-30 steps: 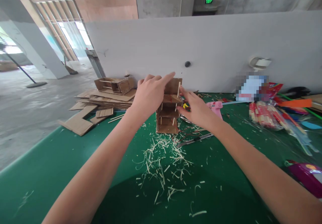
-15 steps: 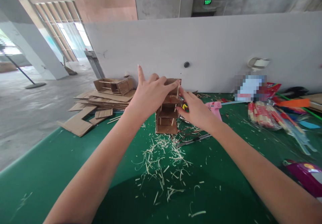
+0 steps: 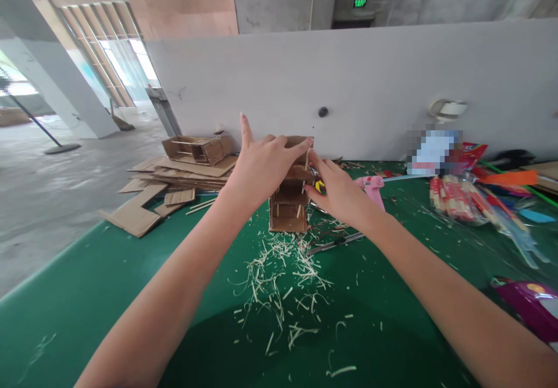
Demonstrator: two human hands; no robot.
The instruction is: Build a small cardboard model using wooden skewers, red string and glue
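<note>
A small brown cardboard shelf model (image 3: 288, 218) with several tiers stands upright in front of me, thin wooden sticks along its front. My left hand (image 3: 264, 164) reaches across its upper left part, one finger raised and a fingertip at the top right corner. A short wooden stick (image 3: 307, 160) is upright just under that fingertip. On the right side of the model, my right hand (image 3: 335, 187) grips the edge, its index fingertip by the stick and its thumb lower down. The palms' undersides and some fingers are hidden.
Wood shavings (image 3: 283, 260) and a utility knife (image 3: 335, 244) lie before the model on the green table (image 3: 108, 301). Cardboard sheets (image 3: 183, 173) are stacked left, another cardboard model (image 3: 196, 148) on top. A pink glue gun (image 3: 372, 187) and bundled sticks (image 3: 455, 199) are right.
My left hand has shifted very slightly, its fingers settling a little lower over the model's top. My right hand stays almost in place at the model's side.
</note>
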